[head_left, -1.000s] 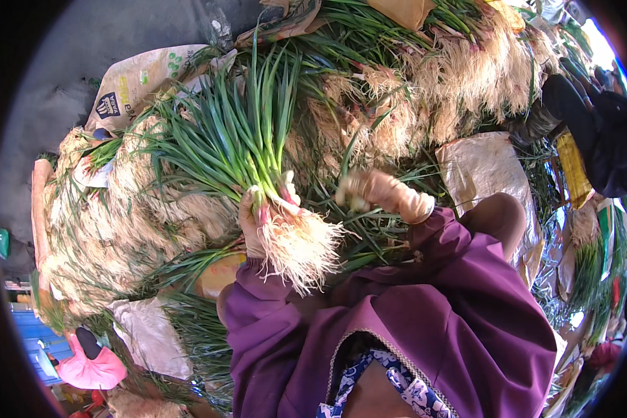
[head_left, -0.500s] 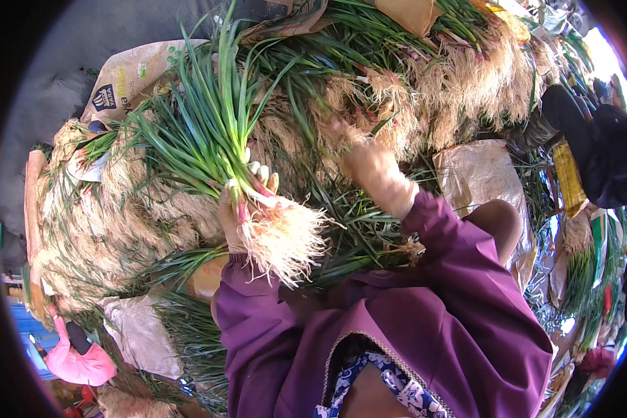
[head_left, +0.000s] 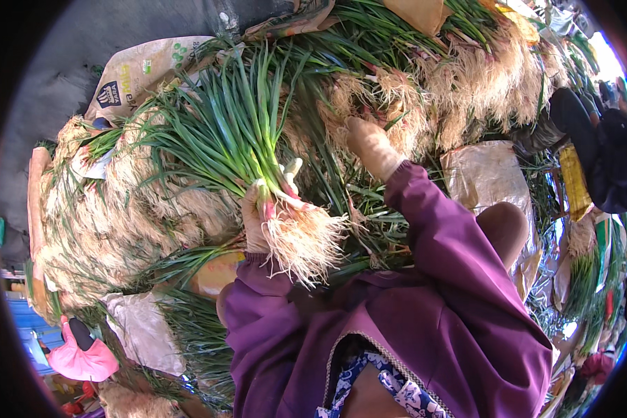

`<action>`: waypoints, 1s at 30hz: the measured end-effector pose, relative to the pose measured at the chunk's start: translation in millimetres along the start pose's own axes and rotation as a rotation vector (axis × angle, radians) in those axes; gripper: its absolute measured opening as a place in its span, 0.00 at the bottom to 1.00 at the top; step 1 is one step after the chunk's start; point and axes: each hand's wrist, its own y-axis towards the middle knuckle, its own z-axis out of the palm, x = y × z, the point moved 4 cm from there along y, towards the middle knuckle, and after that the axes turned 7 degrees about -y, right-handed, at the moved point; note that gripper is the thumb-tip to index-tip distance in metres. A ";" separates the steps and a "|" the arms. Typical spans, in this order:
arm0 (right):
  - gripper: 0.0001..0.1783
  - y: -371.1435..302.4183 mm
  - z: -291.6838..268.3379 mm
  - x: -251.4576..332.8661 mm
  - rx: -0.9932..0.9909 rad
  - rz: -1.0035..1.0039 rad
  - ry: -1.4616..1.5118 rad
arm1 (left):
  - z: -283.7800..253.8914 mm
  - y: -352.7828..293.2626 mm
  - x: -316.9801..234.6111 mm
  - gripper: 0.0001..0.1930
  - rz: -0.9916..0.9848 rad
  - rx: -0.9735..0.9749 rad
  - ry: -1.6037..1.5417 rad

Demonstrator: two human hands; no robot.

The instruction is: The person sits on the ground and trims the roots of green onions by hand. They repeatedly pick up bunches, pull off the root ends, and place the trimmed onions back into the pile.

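Note:
My left hand [head_left: 255,219], in a pale glove, is closed around the lower stems of a bunch of green onions [head_left: 247,132]. The green leaves fan up and to the left, while the pale, stringy roots hang out to the right of the fist. My right hand [head_left: 370,145], also gloved, reaches to the rooty front of a heap of green onions [head_left: 397,104]. Its back faces me, and its fingers are hidden, so whether they grip anything does not show. Loose green leaves [head_left: 341,184] lie between the two hands.
A large pile of green onions [head_left: 111,237], roots outward, spreads on the left. Sacks lie around: a printed one [head_left: 146,70] behind, a brownish one [head_left: 491,177] at right, a whitish one [head_left: 146,334] at lower left. A person in pink [head_left: 83,355] is at far left, another in dark clothes [head_left: 599,153] at right.
My right hand, blurred before, has moved slightly left and farther away, up to the roots of the heap. My left hand has shifted a little right with the bunch.

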 end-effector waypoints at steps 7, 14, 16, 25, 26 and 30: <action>0.08 -97.9 -0.2 55.2 -0.295 -0.530 0.217 | 0.3 2.8 12.2 0.21 -0.023 0.031 -0.037; 0.11 -81.7 -2.1 16.3 -0.021 -0.029 0.313 | 7.1 -7.6 14.9 0.27 0.050 0.025 -0.023; 0.16 -74.9 -18.6 19.6 -0.125 -0.193 0.670 | 1.5 -10.9 11.6 0.27 0.110 0.017 -0.011; 0.15 -108.3 -4.5 77.1 0.271 -0.315 0.845 | -19.8 -11.1 5.2 0.22 0.138 -0.024 -0.065; 0.14 -107.5 -4.7 72.9 0.244 -0.303 0.753 | -19.6 -11.1 7.5 0.22 0.113 -0.032 -0.022; 0.11 -94.6 -29.7 60.5 -0.295 -0.570 0.207 | -18.2 -12.9 5.9 0.25 0.073 -0.084 0.012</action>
